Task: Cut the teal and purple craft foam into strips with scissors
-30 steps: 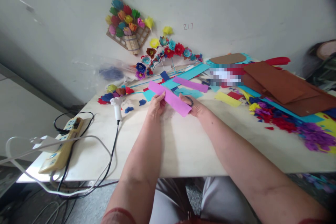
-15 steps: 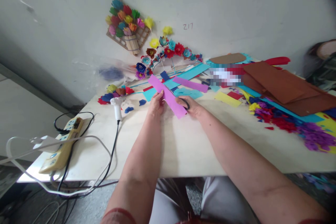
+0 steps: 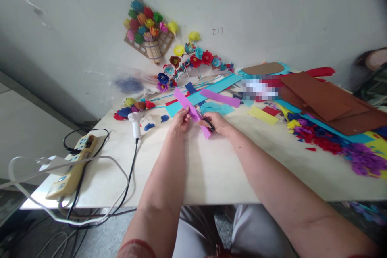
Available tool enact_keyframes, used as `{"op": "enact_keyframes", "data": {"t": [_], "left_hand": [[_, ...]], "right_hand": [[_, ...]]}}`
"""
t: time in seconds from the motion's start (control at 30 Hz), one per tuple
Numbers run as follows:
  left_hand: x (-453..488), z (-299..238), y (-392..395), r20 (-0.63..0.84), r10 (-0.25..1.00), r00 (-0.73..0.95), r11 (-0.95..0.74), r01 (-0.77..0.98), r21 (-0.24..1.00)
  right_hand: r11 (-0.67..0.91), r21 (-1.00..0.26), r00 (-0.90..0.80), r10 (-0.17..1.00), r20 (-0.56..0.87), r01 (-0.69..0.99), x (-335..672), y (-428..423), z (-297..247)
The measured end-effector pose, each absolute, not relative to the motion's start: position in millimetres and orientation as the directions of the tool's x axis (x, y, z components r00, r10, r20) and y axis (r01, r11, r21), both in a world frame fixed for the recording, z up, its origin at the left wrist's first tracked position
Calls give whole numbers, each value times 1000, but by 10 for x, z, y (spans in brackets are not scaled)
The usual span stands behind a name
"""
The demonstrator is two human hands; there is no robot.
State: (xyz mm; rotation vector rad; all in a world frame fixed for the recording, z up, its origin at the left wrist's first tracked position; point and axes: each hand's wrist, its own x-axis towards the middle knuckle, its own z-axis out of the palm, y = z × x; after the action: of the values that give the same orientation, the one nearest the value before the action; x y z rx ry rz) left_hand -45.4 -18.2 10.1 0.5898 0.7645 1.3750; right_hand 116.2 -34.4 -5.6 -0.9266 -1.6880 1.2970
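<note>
My left hand (image 3: pixel 182 118) pinches a long purple paper strip (image 3: pixel 182 98) near its middle, above the table. Black-handled scissors (image 3: pixel 208 123) are in my right hand (image 3: pixel 220 123), with the blades lying along the strip's right edge and pointing toward its far end. Whether the blades are cutting is too small to tell. A second purple strip (image 3: pixel 220 98) lies just beyond my hands, over a long light-blue strip (image 3: pixel 222 85). Nearby is a torn-looking light-blue paper piece (image 3: pixel 217 108).
A white glue gun (image 3: pixel 136 125) stands left, its black cord trailing to a power strip (image 3: pixel 74 165). Paper flowers (image 3: pixel 195 61) stand at the back. Brown sheets (image 3: pixel 329 100) and a heap of coloured scraps (image 3: pixel 326 139) lie right. A yellow piece (image 3: pixel 263 115) is nearer.
The purple strip in my left hand now shows narrower and turned. My right hand and the scissors have shifted slightly left along it.
</note>
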Motion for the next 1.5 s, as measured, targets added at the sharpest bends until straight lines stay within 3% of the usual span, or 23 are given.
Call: {"op": "enact_keyframes", "data": {"t": [0.3,0.57,1.0,1.5], "left_hand": [[-385,54,-147,-119,992,-47,60,-656,753],[-378,33,-149,-75,997,-15,51,-602,797],[-315,58,-210,-29,999,27,40,-583,812],[-326,25,-177,-32,999,8,30,-588,808]], "right_hand": [[136,-991,-446,887,121,1,1195,-415,29],[72,-997,-426,903,49,38,1211,-523,158],[-7,-999,-412,911,14,-49,1215,-554,227],[54,-997,-383,921,69,-49,1206,-577,246]]}}
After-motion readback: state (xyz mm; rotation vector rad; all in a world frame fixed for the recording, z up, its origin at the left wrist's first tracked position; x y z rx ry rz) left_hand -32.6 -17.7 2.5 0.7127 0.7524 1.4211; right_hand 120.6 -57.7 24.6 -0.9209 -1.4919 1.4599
